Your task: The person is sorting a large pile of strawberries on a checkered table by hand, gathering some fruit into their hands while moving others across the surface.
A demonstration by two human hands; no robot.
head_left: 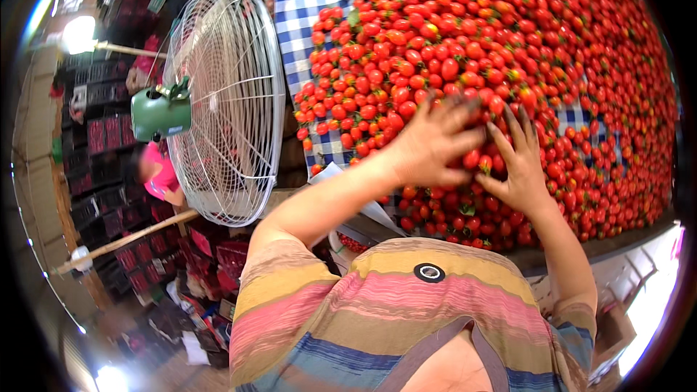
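A wide heap of small red cherry tomatoes (450,69) covers the table, some with green stems and a few orange ones among them. On the near part of the heap lies my left hand (438,147), its fingers apart and a little blurred, touching the tomatoes. Close beside it, my right hand (519,167) rests on the fruit with fingers spread. Between the two hands several tomatoes show. Neither hand is closed round a tomato.
A blue and white checked cloth (294,7) lies under the tomatoes. Left of the table stands a large fan (225,101) with a green motor. Stacked dark crates (109,134) fill the far left, where a person in pink (158,174) is. A container of tomatoes (352,243) sits below the table edge.
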